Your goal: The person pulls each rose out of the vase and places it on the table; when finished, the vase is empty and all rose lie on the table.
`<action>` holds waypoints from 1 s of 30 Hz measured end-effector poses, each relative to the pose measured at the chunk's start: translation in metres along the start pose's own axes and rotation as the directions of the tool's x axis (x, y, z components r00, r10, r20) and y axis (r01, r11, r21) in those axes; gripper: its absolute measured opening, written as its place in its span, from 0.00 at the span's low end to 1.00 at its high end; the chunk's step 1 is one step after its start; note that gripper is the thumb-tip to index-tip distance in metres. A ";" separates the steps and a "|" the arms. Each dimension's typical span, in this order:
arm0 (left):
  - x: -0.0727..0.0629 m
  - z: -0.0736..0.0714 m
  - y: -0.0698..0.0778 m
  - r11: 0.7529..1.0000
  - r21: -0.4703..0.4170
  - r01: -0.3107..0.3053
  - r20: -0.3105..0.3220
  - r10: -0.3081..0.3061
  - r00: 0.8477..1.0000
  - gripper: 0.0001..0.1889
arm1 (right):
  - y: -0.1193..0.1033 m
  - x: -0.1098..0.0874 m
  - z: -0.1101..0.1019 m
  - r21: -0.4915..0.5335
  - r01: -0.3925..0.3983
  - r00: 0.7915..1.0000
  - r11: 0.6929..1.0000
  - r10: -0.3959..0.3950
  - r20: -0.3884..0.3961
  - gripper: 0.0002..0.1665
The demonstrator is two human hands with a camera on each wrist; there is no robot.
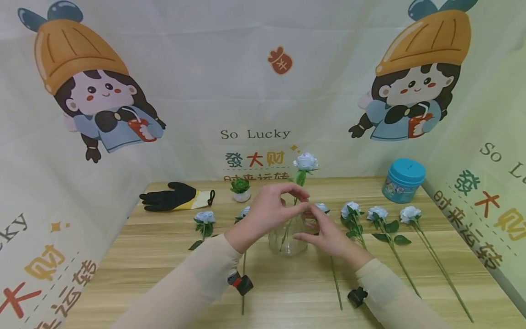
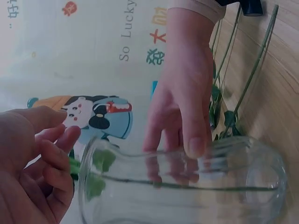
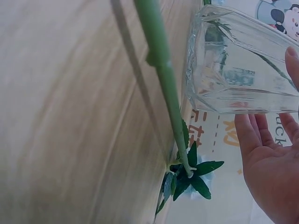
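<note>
A clear glass vase (image 1: 287, 246) stands on the table with one pale blue rose (image 1: 306, 161) in it. In the left wrist view the rose's stem reaches down to the base of the vase (image 2: 229, 168). My left hand (image 1: 271, 208) curls around the stem just over the vase's mouth, thumb and index finger apart. Low on the glass, my right hand (image 1: 333, 237) holds the vase between its thumb and fingers, as the left wrist view shows. Behind my hands lies another rose (image 1: 322, 208), its bloom partly covered.
Several more roses (image 1: 411, 214) lie on the wooden table, stems pointing toward me, left and right of the vase. Along the back are a black work glove (image 1: 168, 197), a small potted succulent (image 1: 240, 188) and a blue lidded tub (image 1: 402, 180). A printed cloth backdrop encloses the table.
</note>
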State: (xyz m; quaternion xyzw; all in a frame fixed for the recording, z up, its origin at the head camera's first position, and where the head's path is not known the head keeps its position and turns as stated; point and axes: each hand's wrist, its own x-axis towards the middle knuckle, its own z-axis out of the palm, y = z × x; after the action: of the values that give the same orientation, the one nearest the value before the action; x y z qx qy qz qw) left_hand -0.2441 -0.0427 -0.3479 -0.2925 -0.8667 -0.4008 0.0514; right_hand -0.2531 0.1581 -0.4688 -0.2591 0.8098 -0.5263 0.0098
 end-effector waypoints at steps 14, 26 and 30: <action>0.016 0.006 0.001 0.969 0.194 0.152 -0.122 -0.130 0.984 0.11 | 0.004 0.001 0.001 -0.011 0.000 1.000 1.000 0.000 -0.008 0.45; 0.005 -0.007 -0.016 0.935 0.266 0.235 -0.290 -0.155 0.944 0.08 | 0.004 0.001 0.003 -0.013 -0.015 1.000 1.000 0.015 -0.026 0.45; 0.005 -0.009 -0.019 0.933 0.262 0.246 -0.325 -0.155 0.933 0.08 | 0.004 0.001 0.004 -0.012 0.009 0.999 1.000 -0.010 -0.035 0.45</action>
State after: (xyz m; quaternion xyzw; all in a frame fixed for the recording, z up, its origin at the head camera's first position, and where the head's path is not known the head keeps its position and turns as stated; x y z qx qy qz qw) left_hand -0.2595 -0.0568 -0.3528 -0.1265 -0.9249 -0.3081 0.1836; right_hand -0.2545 0.1561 -0.4740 -0.2537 0.8117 -0.5261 -0.0084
